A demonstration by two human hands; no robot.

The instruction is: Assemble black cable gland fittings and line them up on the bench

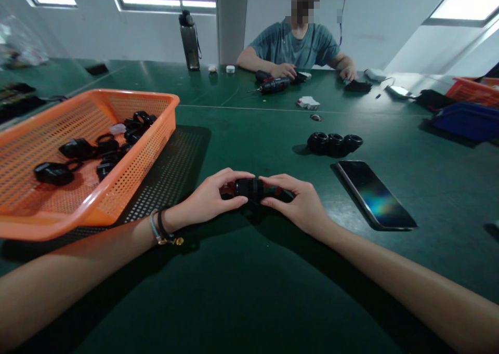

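A black ribbed cylindrical part (249,188) is held level just over the green table (249,286). My left hand (212,195) grips its left end between thumb and fingers. At its right end, the thumb and fingertips of my right hand (294,200) pinch the same part. The exact kind of the part does not show. Left of my hands, an orange perforated basket (136,193) holds several black parts (54,173) with rings. Beyond my right hand, a short row of black round parts (335,143) lies on the table.
A smartphone (376,193) lies to the right. Across the table a person (300,44) sits with both hands on things, beside a power drill (275,85). A dark bottle (189,42) stands at the back. Blue (468,120) and red (473,91) bins are at the far right.
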